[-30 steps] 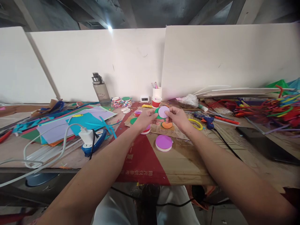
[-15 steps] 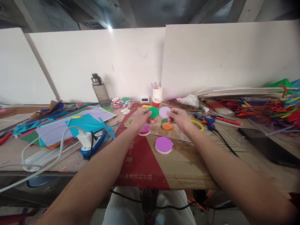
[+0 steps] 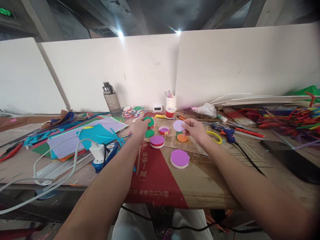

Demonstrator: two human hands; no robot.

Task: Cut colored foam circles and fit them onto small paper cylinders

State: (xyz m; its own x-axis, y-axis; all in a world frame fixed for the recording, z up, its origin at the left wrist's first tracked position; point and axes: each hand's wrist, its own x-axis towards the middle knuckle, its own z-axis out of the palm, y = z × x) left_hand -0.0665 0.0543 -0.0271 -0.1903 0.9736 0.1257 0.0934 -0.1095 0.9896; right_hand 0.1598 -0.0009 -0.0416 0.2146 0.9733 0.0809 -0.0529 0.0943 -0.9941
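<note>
My left hand [image 3: 141, 128] is closed on the edge of a green disc [image 3: 149, 121], just above a small ring with a multicoloured side that is partly hidden. Pinched in my right hand [image 3: 195, 129] is a pale lilac disc [image 3: 178, 125], held above the cardboard. Between the hands lies a purple ring [image 3: 164, 130] with a patterned band. Below my left fingers rests another green disc [image 3: 149, 133]. An orange disc [image 3: 182, 137] overlaps a green one under the lilac disc. Nearer me sit two purple-topped round pieces, one with a red-and-white side [image 3: 157, 141], one with a white side [image 3: 180, 158].
Cardboard [image 3: 160, 180] covers the table's middle. At left are coloured sheets [image 3: 62, 141], a power strip [image 3: 107, 155] with white cables and a bottle [image 3: 111, 101]. Cups [image 3: 171, 111] stand behind. A glue gun [image 3: 227, 133], yellow ring [image 3: 215, 137] and black phone-like slab [image 3: 287, 158] lie right.
My left hand has carried the green disc left, away from the lilac disc, towards the multicoloured ring. My right hand still holds the lilac disc. The view has shifted slightly.
</note>
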